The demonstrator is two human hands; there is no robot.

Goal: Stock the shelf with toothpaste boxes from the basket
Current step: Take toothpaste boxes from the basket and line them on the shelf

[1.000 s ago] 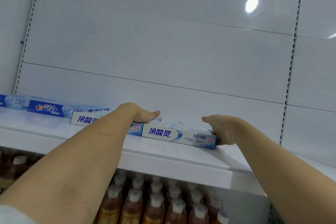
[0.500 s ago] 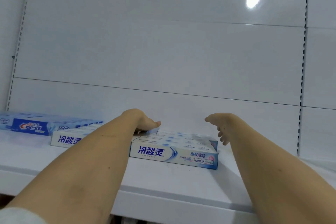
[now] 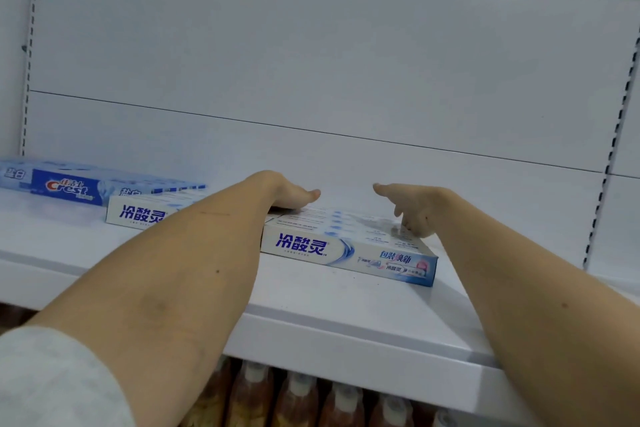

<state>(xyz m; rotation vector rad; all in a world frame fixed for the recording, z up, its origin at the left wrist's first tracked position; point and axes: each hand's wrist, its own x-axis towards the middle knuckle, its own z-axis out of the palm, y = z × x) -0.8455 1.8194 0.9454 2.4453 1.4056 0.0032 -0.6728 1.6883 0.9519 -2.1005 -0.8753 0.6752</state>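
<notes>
Squaring-up step: left hand (image 3: 292, 196) flat, fingers straight, on the toothpaste boxes (image 3: 346, 239) mid-shelf (image 3: 346, 319) near the front edge, right hand (image 3: 415, 211) loosely curled at their right end (basket unseen); next, probably nudge them flush.

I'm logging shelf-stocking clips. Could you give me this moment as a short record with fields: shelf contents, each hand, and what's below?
shelf: white, holds flat rows of toothpaste boxes
right row of white boxes: lying flat, both hands on it
left row of white boxes: partly behind the left forearm
Crest boxes: far left, flat
left hand: palm down on the row's left end
right hand: fingertips touch the right end
bottles: shelf below
</notes>
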